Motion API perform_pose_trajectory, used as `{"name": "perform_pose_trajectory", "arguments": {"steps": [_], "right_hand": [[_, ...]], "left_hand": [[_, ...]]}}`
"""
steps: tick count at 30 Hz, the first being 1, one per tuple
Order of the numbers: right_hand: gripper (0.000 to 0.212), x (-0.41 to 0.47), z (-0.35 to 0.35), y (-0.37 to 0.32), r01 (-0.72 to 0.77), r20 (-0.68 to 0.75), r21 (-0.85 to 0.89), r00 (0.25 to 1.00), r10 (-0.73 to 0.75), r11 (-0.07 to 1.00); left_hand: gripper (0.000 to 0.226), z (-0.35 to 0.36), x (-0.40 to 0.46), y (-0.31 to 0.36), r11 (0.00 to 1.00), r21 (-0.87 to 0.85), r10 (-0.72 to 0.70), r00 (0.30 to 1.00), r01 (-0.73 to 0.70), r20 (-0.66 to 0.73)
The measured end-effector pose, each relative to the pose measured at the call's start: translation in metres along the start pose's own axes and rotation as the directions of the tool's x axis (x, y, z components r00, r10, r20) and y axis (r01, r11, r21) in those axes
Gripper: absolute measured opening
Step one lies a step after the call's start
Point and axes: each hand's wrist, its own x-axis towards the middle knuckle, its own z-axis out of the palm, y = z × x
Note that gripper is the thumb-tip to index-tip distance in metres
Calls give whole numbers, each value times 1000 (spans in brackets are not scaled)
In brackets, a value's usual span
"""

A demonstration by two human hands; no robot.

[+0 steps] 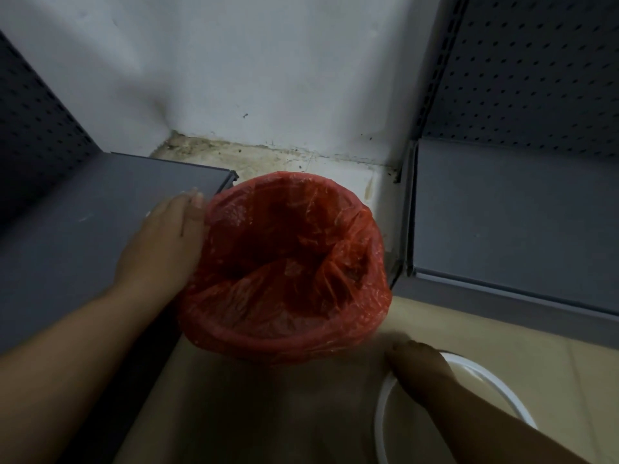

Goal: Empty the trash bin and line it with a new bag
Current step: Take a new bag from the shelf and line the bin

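Note:
A round trash bin stands on the floor in a corner, fully wrapped by a red plastic bag (pixel 284 262) that lines its inside and folds over the rim. The bag looks empty inside. My left hand (pixel 164 236) rests flat against the bin's left side, fingers on the bag near the rim. My right hand (pixel 418 370) is low at the right, fingers curled on a white ring (pixel 495 380) that lies on the floor beside the bin.
Grey metal shelves flank the bin: one (pixel 83 229) on the left, one (pixel 512 222) on the right, both with perforated back panels. A white wall (pixel 268 78) with a dirty floor corner lies behind. Beige floor (pixel 268 413) spreads in front.

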Motion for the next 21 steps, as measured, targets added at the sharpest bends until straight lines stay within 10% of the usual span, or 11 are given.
{"name": "perform_pose_trajectory", "arguments": {"steps": [21], "right_hand": [[30,-114,-154,-12,393,-261,-119,874,-411,912]], "left_hand": [[58,-4,1,2,993,-108,-38,999,38,1]]}}
